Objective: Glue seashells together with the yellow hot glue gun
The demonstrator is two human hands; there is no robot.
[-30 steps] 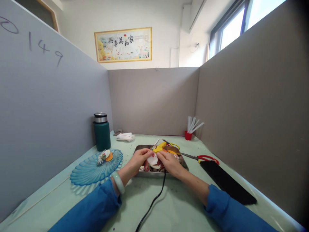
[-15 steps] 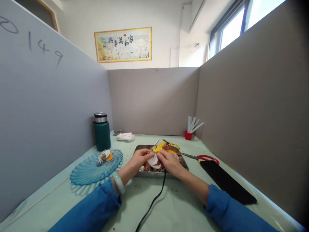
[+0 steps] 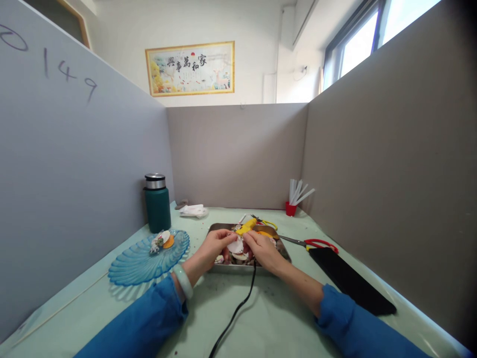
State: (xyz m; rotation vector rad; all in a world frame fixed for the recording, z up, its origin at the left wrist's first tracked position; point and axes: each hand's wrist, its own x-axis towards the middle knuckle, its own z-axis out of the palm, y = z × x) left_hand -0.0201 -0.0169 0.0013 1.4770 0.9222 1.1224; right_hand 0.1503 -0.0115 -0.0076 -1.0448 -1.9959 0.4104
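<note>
Both hands meet over a metal tray (image 3: 216,228) of seashells in the middle of the table. My left hand (image 3: 213,247) and my right hand (image 3: 262,249) each pinch an edge of a white shell (image 3: 235,245) held just above the tray. A yellow glue gun (image 3: 246,227) lies in the tray right behind the shell, and its black cord (image 3: 238,308) runs toward me between my arms. A pale bangle sits on my left wrist.
A blue glass shell-shaped dish (image 3: 143,258) with a few shells lies left of the tray. A green flask (image 3: 157,203) stands behind it. Red-handled scissors (image 3: 315,243), a black flat object (image 3: 346,279) and a red cup of white sticks (image 3: 291,206) are on the right. Partitions enclose three sides.
Both hands have shifted very slightly around the white shell; otherwise nothing has moved.
</note>
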